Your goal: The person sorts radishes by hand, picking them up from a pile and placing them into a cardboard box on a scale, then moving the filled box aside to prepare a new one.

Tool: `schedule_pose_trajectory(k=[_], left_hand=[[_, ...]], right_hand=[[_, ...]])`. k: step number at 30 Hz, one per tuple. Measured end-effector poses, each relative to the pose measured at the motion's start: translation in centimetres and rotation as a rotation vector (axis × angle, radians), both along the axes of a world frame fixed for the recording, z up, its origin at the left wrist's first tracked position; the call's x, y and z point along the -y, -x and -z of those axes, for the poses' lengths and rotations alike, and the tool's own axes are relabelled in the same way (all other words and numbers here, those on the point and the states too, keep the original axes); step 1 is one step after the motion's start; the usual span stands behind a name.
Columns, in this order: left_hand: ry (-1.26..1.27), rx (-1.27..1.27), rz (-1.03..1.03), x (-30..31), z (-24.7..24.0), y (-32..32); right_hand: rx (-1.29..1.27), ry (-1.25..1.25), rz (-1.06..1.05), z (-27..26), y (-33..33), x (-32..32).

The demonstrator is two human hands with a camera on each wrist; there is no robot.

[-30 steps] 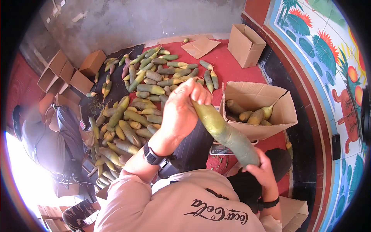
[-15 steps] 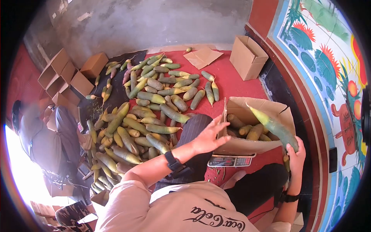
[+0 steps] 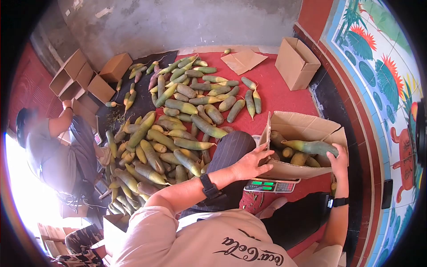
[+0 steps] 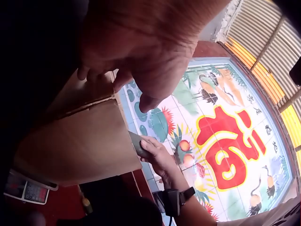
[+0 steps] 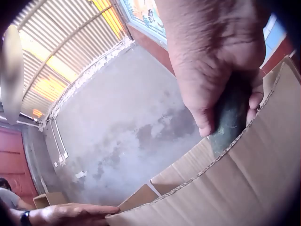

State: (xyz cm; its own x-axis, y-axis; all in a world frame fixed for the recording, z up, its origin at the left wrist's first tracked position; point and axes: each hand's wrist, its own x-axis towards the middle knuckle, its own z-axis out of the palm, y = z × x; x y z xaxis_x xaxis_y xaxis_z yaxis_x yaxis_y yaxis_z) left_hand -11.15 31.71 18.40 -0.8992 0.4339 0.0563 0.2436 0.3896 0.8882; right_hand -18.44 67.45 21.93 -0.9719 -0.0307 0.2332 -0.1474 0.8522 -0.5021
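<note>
My right hand (image 3: 340, 159) grips the thick end of a large green radish (image 3: 311, 147), lowered into the open cardboard box (image 3: 296, 170) above other radishes. In the right wrist view, thumb and fingers wrap the dark green radish (image 5: 228, 127) just over the box rim. My left hand (image 3: 251, 164) has its fingers spread at the box's near left corner, fingertips right at the edge. The left wrist view shows this hand (image 4: 146, 52) over the cardboard wall. Beneath the box is a digital scale (image 3: 272, 185) with green lit displays.
A big heap of green radishes (image 3: 151, 153) covers the floor to the left, and more lie on the red mat (image 3: 278, 103) ahead. An upright box (image 3: 296, 66) stands by the tiled wall. At the far left another person (image 3: 62, 147) sits near several boxes.
Both hands held the radish at first; the left hand let go and moved to the box edge. The right hand carried the radish rightward and down into the box. The scale's displays now show green.
</note>
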Motion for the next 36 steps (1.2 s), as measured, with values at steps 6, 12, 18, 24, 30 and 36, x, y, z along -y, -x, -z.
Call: schedule_pose_trajectory(k=[6,12,18,24,30,36], left_hand=[[-0.019,-0.066,-0.025,-0.3,0.7,-0.2],[-0.012,-0.076,-0.022,-0.7,0.8,0.0],[-0.036,-0.087,-0.045,-0.7,0.8,-0.2],[-0.007,-0.078,-0.078,-0.9,0.9,-0.2],[0.017,-0.128,-0.082,-1.0,0.9,-0.3],[-0.034,-0.074,-0.079,-1.1,0.8,-0.3]], right_hand=[[0.055,-0.129,0.054,1.1,0.0,-1.4],[0.100,-0.156,0.039,0.1,-0.2,-0.3],[-0.008,0.101,0.006,-0.9,0.1,1.0],[0.035,0.230,0.101,-0.2,0.6,0.7],[0.180,0.250,0.211,1.7,1.0,-1.9],[0.110,0.424,0.208,-1.3,-0.2,0.7]])
